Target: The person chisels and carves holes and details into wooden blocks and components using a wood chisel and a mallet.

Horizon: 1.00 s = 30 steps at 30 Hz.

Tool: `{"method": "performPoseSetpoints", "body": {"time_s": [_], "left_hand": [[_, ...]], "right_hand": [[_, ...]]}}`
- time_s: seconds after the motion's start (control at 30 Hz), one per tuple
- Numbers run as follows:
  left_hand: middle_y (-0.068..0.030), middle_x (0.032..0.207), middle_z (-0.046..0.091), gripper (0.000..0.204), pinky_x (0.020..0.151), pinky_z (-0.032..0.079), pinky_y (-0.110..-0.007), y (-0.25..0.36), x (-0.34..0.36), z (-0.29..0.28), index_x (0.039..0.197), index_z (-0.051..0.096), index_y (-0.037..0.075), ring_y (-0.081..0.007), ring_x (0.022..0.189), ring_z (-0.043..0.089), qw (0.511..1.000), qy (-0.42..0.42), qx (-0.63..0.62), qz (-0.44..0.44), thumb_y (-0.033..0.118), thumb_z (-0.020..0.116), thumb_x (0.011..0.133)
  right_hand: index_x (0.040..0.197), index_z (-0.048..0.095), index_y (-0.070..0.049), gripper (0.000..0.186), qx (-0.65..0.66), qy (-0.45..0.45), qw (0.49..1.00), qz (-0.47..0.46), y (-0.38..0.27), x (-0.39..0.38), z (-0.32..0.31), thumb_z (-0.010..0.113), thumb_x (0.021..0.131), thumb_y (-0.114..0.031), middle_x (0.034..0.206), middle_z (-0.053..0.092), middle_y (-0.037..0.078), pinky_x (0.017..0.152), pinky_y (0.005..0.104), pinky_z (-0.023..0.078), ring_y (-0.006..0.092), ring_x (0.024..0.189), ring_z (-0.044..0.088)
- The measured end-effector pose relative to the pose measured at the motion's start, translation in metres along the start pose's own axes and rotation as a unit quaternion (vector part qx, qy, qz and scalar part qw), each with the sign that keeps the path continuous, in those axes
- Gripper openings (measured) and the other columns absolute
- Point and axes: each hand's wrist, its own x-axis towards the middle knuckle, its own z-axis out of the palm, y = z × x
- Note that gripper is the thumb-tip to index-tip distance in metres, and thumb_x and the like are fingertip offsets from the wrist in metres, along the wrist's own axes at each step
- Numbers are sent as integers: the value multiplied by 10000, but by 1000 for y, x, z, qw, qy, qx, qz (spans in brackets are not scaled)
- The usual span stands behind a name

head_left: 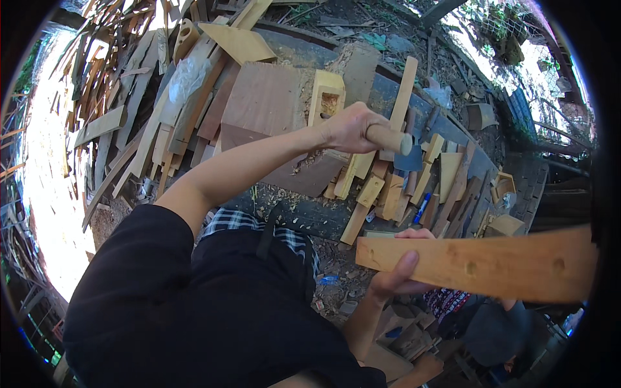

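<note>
My left hand [354,127] is closed round a thick, round wooden tool handle [388,138]. The handle's flat end points right and up; my fist hides its other end. Just left of that fist is a pale wooden piece [330,83] with a rectangular recess holding wood chips. It rests by a large brown wood block [262,100]. At lower right, my right hand [404,271] grips the narrow end of a thick, tapered wooden club [479,264], thumb on its near face. Shallow dents mark the club, and its broad end is blurred.
Wood offcuts [372,191] crowd the bench right of the block, with a blue marker [422,208] among them. Long timber strips [139,77] are heaped at left. Shavings [291,210] litter the bench's near edge. Another person [491,326] is at lower right.
</note>
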Motion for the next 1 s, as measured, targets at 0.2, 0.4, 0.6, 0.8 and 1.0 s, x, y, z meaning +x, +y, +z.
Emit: {"method": "performPoseSetpoints", "body": {"time_s": [0.2,0.4,0.6,0.8,1.0], "left_hand": [[-107,614,582,192,568,477,-423,5,-14,10,743,592,114,-353,627,602,980,-158,116,12,189,716,616],[-104,594,559,206,547,465,-403,4,-18,9,721,560,116,-345,605,593,984,-149,91,28,172,718,600],[-73,554,493,271,454,404,-379,5,-37,27,610,506,115,-280,501,541,982,-29,157,105,180,739,733],[-38,548,478,320,430,403,-370,2,-54,31,616,505,122,-244,461,528,963,-76,149,209,254,715,817],[-52,546,483,331,428,361,-334,29,-23,4,612,489,71,-202,436,502,991,107,59,50,179,721,822]], "right_hand": [[1385,226,83,713,-348,-166,923,-5,34,-36,-28,589,807,-121,1174,474,242,849,382,479,312,1042,536],[1360,261,93,717,-46,29,991,125,26,-51,-37,652,832,-193,1255,437,259,978,431,391,335,1163,475],[1317,325,84,610,-269,-119,946,138,27,-51,-41,659,861,-147,1140,542,227,888,373,455,290,1027,578],[1324,329,66,578,-262,-116,952,113,32,-51,-38,635,873,-126,1120,557,215,889,374,451,273,1026,577],[1321,324,83,585,-254,-133,948,137,27,-58,-41,633,871,-129,1115,554,215,881,373,448,273,1009,569]]}}
